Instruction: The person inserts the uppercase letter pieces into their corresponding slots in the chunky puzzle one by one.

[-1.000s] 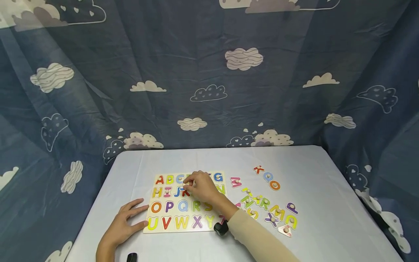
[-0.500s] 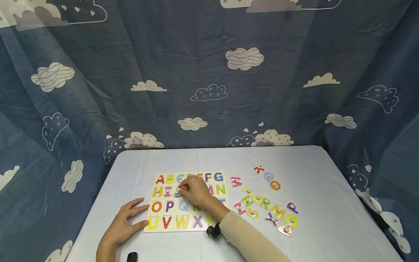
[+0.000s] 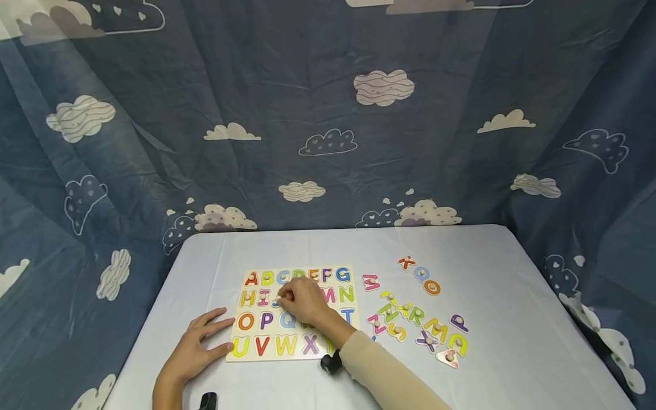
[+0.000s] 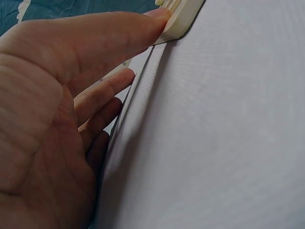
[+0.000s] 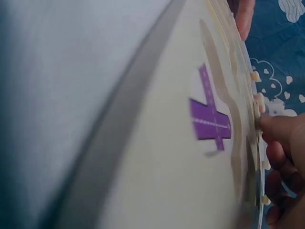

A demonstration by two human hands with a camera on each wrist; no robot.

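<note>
A pale wooden alphabet puzzle board lies on the white table. My right hand pinches a small blue letter puzzle piece at the J place in the second row; the fingers hide most of it. In the right wrist view, thumb and fingertips meet low at the board's surface, beyond the purple X place. My left hand lies at the board's left edge, fingers extended. Its thumb touches the board's corner in the left wrist view. Knobbed letters such as the A and H sit in the board.
Loose letter pieces lie right of the board, among them a red K, an orange O, a purple P and a purple X. One piece lies face down. A dark cloud-patterned curtain surrounds the table.
My right hand has moved left across the board from beside the K place to the J place, bringing the piece down there. My left hand has stayed at the board's edge.
</note>
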